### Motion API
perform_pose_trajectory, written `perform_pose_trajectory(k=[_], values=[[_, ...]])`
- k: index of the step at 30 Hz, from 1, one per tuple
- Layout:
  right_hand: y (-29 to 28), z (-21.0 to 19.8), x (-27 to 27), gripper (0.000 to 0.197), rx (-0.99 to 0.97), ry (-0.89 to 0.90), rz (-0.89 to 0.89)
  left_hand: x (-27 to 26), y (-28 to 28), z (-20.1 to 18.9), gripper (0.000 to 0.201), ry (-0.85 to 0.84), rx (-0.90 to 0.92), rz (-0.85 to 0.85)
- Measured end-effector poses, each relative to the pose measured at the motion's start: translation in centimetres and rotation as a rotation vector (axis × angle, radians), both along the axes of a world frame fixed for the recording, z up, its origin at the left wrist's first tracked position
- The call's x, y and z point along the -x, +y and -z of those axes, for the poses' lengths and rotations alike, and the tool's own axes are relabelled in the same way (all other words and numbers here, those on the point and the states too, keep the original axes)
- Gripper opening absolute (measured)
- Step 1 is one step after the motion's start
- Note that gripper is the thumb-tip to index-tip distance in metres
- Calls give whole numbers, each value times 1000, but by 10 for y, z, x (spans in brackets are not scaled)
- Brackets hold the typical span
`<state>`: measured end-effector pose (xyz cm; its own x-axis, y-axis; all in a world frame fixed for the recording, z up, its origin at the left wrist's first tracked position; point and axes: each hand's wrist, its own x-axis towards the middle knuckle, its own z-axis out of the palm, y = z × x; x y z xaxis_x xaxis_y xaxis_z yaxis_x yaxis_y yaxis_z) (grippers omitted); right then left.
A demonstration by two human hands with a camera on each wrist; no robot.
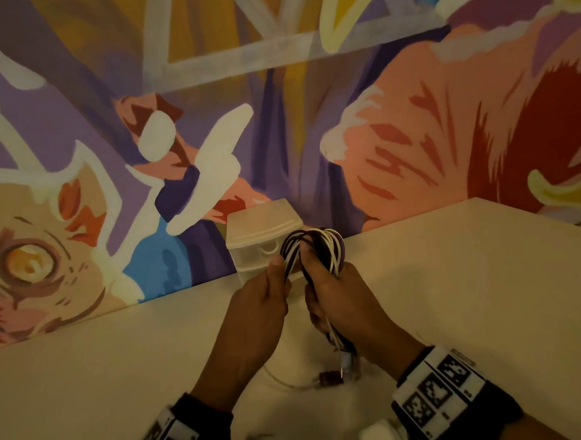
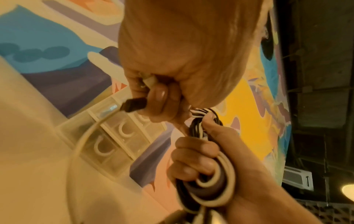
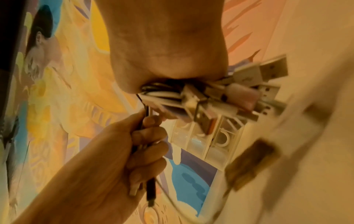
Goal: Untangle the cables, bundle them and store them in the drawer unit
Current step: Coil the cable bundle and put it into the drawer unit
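Observation:
A bundle of black, white and purple cables (image 1: 316,247) stands looped above the table, just in front of the small translucent drawer unit (image 1: 259,227). My right hand (image 1: 341,293) grips the bundle at its middle. Its USB plugs (image 3: 249,91) stick out below the fist. My left hand (image 1: 264,296) pinches strands on the loop's left side. In the left wrist view its fingers curl round a black plug (image 2: 134,104) and a white cable (image 2: 80,144). The coiled loops (image 2: 214,186) show under my right fingers (image 2: 191,159). All the drawers (image 2: 114,141) look closed.
The pale table (image 1: 465,279) meets a painted wall right behind the drawer unit. A loose white cable (image 1: 281,381) with a dark plug (image 1: 327,378) lies on the table beneath my hands. Bare tabletop stretches to the left and right.

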<state>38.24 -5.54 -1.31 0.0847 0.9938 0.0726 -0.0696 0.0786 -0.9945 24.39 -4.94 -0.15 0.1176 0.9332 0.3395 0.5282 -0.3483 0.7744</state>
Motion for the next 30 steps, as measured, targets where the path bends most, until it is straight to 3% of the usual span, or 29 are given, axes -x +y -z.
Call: perform_pose_trajectory(k=[4,10,15,17,20,23,27,28,30], values=[[-2,-5,-1,55,-28,74,-148,10,3,-6,57,113,-55,-48],[2,0,-2,40,-142,139,-81,7,-1,-2,62,310,-120,10],[5,4,-5,62,-78,284,32,-6,-14,3,47,25,-81,38],[11,6,-9,75,-74,326,56,-11,-14,8,44,20,-89,14],[12,9,-12,68,-100,328,-4,-9,-7,15,36,212,-147,-8],[12,10,-12,57,-126,286,-101,1,3,16,46,448,-206,-26],[22,15,-7,75,-91,206,20,5,-4,6,51,601,-243,-17],[24,16,-7,72,-85,212,33,5,-6,4,51,597,-234,-6],[19,16,-6,48,-75,277,26,2,-9,1,48,376,-129,28]])
